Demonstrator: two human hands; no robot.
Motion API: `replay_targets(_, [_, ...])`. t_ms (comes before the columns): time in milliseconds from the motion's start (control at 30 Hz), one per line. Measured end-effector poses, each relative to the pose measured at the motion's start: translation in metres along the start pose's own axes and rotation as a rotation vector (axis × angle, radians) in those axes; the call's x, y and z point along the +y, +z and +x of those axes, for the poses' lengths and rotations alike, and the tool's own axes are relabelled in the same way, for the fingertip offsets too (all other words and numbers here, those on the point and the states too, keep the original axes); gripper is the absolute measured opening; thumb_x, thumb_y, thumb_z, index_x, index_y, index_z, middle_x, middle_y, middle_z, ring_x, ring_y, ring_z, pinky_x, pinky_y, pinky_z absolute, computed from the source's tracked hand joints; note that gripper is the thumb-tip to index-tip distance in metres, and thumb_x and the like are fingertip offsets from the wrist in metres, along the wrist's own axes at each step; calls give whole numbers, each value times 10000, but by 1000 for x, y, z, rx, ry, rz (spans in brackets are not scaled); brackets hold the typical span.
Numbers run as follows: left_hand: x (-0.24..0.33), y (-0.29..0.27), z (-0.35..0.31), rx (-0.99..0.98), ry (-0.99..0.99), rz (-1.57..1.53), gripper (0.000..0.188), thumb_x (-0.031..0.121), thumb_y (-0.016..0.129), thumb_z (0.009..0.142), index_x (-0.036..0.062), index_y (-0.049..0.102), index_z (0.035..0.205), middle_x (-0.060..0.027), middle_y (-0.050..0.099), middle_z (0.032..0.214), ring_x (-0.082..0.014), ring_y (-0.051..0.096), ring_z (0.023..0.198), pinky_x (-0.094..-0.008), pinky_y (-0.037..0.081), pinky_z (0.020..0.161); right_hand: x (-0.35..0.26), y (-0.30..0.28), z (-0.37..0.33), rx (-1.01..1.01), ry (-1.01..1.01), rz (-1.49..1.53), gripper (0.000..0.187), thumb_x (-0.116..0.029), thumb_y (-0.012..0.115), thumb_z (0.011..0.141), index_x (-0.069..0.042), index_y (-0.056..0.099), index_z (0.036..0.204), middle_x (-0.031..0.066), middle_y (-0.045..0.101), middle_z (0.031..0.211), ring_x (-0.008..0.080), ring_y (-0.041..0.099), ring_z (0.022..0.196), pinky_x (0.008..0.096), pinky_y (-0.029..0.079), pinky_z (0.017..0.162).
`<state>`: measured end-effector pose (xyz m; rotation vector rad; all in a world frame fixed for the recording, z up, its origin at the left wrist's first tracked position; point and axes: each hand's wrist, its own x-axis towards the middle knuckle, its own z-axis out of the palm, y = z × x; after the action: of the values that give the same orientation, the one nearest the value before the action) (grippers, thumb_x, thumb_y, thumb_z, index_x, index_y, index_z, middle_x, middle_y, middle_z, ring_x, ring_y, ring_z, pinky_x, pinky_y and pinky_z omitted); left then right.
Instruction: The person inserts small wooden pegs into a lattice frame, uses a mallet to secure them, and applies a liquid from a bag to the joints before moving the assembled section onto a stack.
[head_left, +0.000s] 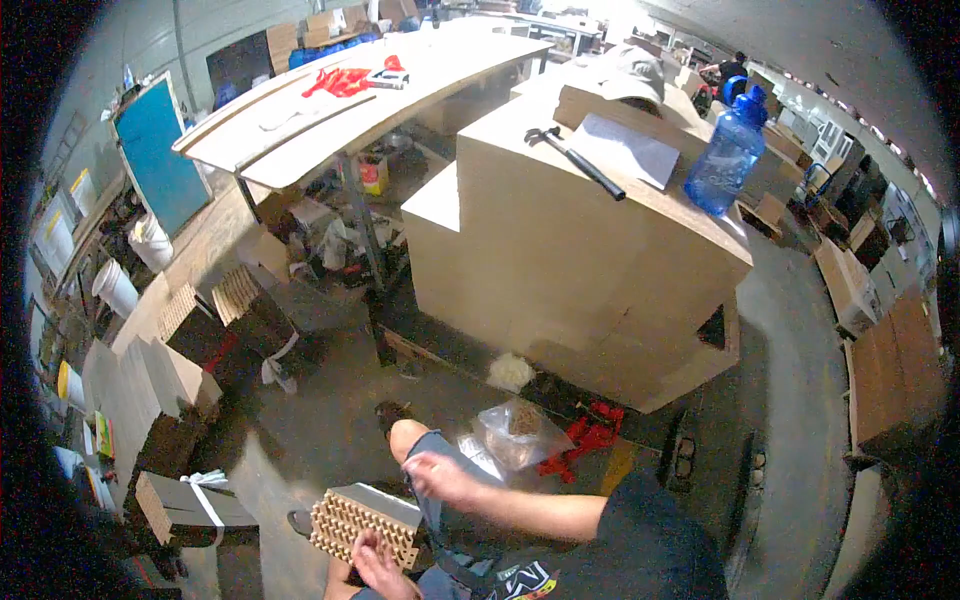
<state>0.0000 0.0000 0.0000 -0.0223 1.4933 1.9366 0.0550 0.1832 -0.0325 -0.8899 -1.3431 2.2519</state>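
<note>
A stack of narrow grey boards (372, 500) rests by my legs, with rows of short wooden dowels (350, 524) sticking out of its near end. My left hand (377, 566) is at the lower edge of these dowels, its fingers stretched out. Above and to the right of the stack, over my thigh, is my right hand (440, 477). Its fingers are drawn together, and anything small between them is hidden. On the floor beyond my right forearm lies a clear plastic bag (517, 435) holding small brown pieces, beside a printed paper sheet (481, 458).
A large wooden cabinet (560, 270) stands ahead, bearing a hammer (578, 163), a blue water bottle (727, 155) and a cap (633, 76). Strapped board bundles (195, 508) lie at left. Red cloth (590, 440) is on the floor. A long worktable (430, 60) stands behind.
</note>
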Motion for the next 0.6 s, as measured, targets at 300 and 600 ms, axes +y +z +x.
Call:
replay_targets(300, [63,-39,-11,38,-209,-347,480,431,451,1043,104,513,1388,-33,522,1298,-167,510,1165,-321,440,978,-14,127,-80,-317,-566,-501,187,-197,647,964,-68,683,1094,109,661,971,271,618,960,376,454,897])
replay_targets(600, [68,-64,-1,64,-172,-343,407,400,486,1044,110,544,1323,6,518,1110,-127,521,995,-281,452,842,-21,127,-92,-335,-788,-643,229,-157,682,923,-108,736,1140,84,626,972,279,606,972,391,469,861])
